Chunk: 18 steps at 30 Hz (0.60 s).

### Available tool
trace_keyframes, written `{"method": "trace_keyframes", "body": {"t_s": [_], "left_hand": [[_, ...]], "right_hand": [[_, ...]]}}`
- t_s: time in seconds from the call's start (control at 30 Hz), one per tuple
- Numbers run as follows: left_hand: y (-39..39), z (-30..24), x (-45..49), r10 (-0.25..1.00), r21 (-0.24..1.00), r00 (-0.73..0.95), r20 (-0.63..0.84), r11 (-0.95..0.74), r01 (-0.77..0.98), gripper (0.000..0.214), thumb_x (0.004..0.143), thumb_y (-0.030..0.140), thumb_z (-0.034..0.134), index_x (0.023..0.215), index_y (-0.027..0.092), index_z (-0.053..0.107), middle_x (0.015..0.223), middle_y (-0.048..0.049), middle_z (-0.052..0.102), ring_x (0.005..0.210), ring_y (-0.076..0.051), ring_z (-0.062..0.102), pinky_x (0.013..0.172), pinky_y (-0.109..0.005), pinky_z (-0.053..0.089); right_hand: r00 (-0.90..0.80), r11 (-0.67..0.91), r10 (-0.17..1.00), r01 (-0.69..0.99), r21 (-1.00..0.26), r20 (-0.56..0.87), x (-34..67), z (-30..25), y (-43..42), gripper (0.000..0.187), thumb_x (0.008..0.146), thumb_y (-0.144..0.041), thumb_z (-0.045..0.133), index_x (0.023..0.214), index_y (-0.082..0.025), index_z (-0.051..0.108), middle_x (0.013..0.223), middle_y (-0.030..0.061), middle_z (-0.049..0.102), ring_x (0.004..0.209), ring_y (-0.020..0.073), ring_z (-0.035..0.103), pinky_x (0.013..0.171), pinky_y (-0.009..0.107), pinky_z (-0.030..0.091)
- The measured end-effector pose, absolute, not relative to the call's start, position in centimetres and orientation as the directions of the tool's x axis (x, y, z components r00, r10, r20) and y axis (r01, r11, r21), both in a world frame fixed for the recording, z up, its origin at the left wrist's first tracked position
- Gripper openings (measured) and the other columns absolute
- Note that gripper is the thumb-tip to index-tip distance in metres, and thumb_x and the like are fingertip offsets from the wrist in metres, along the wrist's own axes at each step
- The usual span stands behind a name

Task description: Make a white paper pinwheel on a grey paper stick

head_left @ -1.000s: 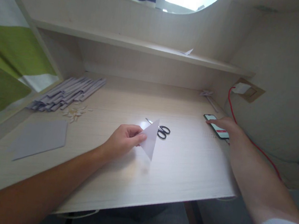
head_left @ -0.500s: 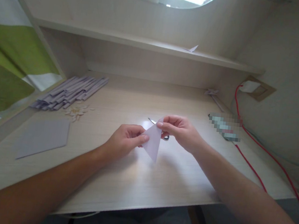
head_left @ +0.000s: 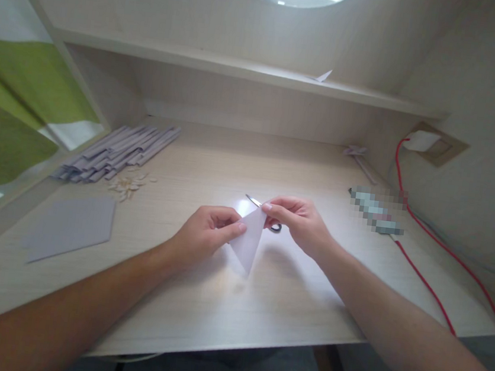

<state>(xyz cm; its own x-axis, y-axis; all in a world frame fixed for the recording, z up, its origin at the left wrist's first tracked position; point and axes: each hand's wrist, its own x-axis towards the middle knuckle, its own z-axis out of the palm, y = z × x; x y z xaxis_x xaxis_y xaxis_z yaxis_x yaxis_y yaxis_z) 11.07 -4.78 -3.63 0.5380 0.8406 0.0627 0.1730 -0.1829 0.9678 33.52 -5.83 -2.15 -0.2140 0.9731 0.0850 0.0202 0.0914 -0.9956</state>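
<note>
A small white folded paper (head_left: pixel 247 242), triangular in outline with one point hanging down, is held between both hands above the desk. My left hand (head_left: pixel 212 229) pinches its left edge, thumb on the near face. At the upper right corner, my right hand (head_left: pixel 295 218) grips the paper between thumb and fingers. Behind the hands lies a pair of scissors (head_left: pixel 275 228) on the desk; one blade tip and part of a dark handle loop show, while the middle is hidden by the right hand and the paper.
On the left are a stack of rolled paper strips (head_left: pixel 117 150), a scatter of small pale pieces (head_left: pixel 128 184) and a stack of paper sheets (head_left: pixel 73 225). To the right, a phone (head_left: pixel 374 210) is attached to a red cable (head_left: pixel 424 286). A shelf (head_left: pixel 242 70) spans the back.
The paper's lower point has swung slightly left and down, and its outline looks narrower. Both hands keep their grip. The view has shifted a little.
</note>
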Motion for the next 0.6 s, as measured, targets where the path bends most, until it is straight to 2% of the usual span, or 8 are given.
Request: {"method": "trace_keyframes", "body": {"t_s": [0.33, 0.47, 0.6], "left_hand": [[-4.4, -4.0, 10.9, 0.874, 0.971, 0.464, 0.141, -0.215, 0.109, 0.027, 0.092, 0.038, 0.068, 0.081, 0.015, 0.075, 0.075, -0.0013, 0.067, 0.071, -0.014, 0.056, 0.066, -0.026, 0.039], [-4.7, -3.5, 11.1, 0.895, 0.979, 0.427, 0.132, -0.186, 0.086, 0.025, 0.090, 0.037, 0.070, 0.079, 0.015, 0.076, 0.073, -0.0015, 0.068, 0.068, -0.014, 0.056, 0.063, -0.025, 0.040], [-5.1, -2.8, 11.3, 0.922, 0.987, 0.365, 0.129, -0.153, 0.039, 0.023, 0.087, 0.037, 0.073, 0.081, 0.015, 0.077, 0.076, -0.0026, 0.072, 0.068, -0.015, 0.061, 0.063, -0.024, 0.045]], "right_hand": [[-0.260, 0.114, 0.960, 0.014, -0.993, 0.106, 32.5, -3.4, -7.0, 0.031, 0.084, -0.046, 0.078, 0.076, -0.017, 0.073, 0.069, 0.0019, 0.069, 0.066, 0.0148, 0.065, 0.067, 0.029, 0.054], [-0.253, 0.126, 0.960, 0.013, -0.992, 0.119, 32.3, -3.8, -7.3, 0.031, 0.085, -0.048, 0.077, 0.079, -0.017, 0.075, 0.071, 0.0027, 0.070, 0.067, 0.0159, 0.065, 0.068, 0.030, 0.053], [-0.372, 0.052, 0.928, 0.027, -0.998, 0.038, 32.1, -4.1, -7.5, 0.031, 0.083, -0.047, 0.079, 0.076, -0.016, 0.073, 0.072, 0.0025, 0.070, 0.064, 0.0137, 0.062, 0.062, 0.027, 0.048]]}}
